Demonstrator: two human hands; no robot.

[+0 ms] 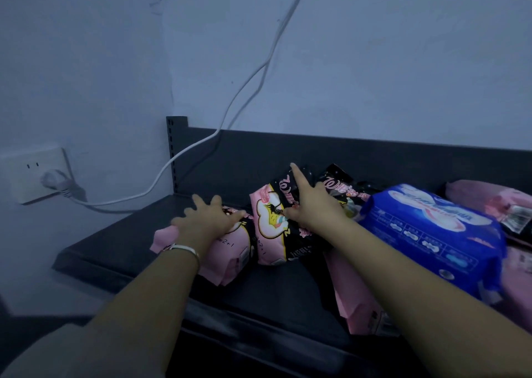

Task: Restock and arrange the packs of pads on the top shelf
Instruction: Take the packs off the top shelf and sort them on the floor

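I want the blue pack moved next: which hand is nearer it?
Right. The right hand is on the black-and-pink pack beside the blue pack; the left hand is farther left, on a pink pack.
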